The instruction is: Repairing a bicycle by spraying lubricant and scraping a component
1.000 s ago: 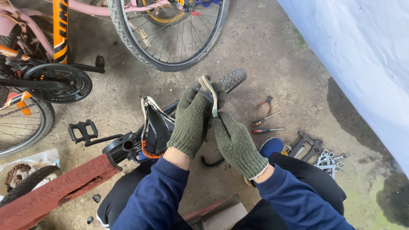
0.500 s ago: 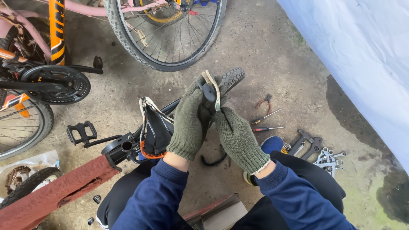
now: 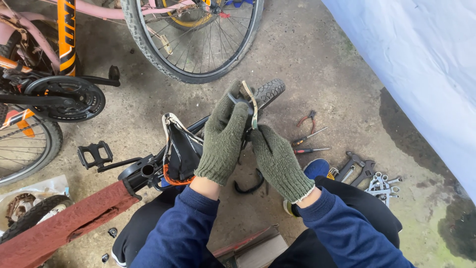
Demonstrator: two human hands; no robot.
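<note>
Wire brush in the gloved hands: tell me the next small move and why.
Probably draw the wire brush down across the dark part, since the left hand clasps that part and the right hand pinches the brush's lower end, bristles against it.

green knitted gloves on left hand [image 3: 223,141] and right hand [image 3: 277,161], navy sleeves, black trousers.

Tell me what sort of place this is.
Probably a bicycle repair spot on a rough concrete floor. Bicycles stand around, with a spoked wheel and a crankset in view. Wrenches, screwdrivers and pliers lie beside the person, whose gloved left hand and right hand work on a part.
</note>
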